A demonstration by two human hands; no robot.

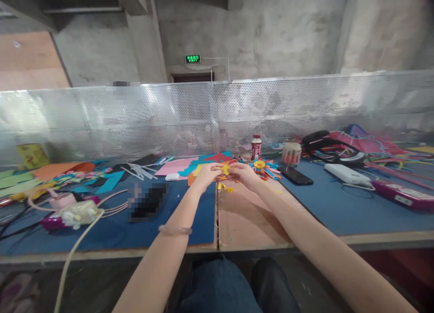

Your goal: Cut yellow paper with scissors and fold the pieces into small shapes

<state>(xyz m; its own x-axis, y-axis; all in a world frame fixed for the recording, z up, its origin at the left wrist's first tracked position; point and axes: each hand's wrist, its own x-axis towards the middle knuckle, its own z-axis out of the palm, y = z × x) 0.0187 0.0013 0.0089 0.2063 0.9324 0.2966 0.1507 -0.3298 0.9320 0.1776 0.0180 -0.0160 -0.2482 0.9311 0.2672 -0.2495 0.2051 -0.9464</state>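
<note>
head view, with the two hands as the dial's center: a person works a yellow piece (pixel 225 169) at a worktable, holding it up between both hands over the far end of the pale board (pixel 254 222). the left hand (pixel 207 173) is nearly closed, its fingertips pinching the piece from the nine o'clock side; the right hand (pixel 246 173) pinches it from three o'clock, fingers bent. the piece's finer shape is too small to tell. yellow scraps (pixel 229 190) lie just below, at six o'clock.

a paper flower (pixel 259 165) with a yellow middle sits just beside the right hand at three o'clock, a phone (pixel 295 175) farther out on the same line. a bottle (pixel 257 148) with a dark red cap stands upright at two o'clock; a jar (pixel 291 154) stands between two and three, near the phone. at nine o'clock, a white case (pixel 172 177) lies near the left hand, with white strips (pixel 140 170) beyond it. a bangle (pixel 175 230) circles the left forearm between seven and eight. past the table, a perforated metal screen (pixel 190 105) runs across, and a green exit sign (pixel 193 59) glows between eleven and twelve.
</note>
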